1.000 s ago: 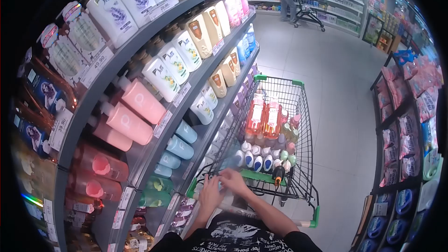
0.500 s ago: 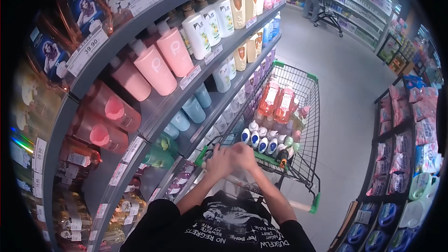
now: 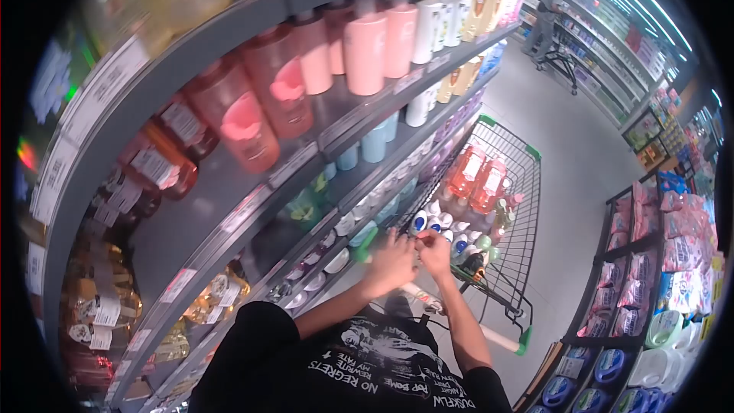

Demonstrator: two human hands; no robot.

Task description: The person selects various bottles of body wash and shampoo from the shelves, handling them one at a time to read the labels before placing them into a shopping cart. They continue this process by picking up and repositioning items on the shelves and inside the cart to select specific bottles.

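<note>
My left hand is raised above the handle side of a shopping cart, its fingers stretched out and slightly smeared. Close beside it, my right hand has its fingers bent together in a pinch near the left fingertips. Whether anything small is between them I cannot make out. Neither hand touches the cart handle. Just beyond the hands, the cart carries white pump bottles with blue labels and two large red-orange bottles, among several other bottles.
A tall grey shelf on the left holds pink pump bottles and many others. Low racks on the right carry pink packs and blue tubs. Up the aisle, a person stands beside another cart.
The view has turned left, so the shelf looks nearer and the cart sits farther right and lower. My overlapping hands have separated a little, the left fingers now stretched out.
</note>
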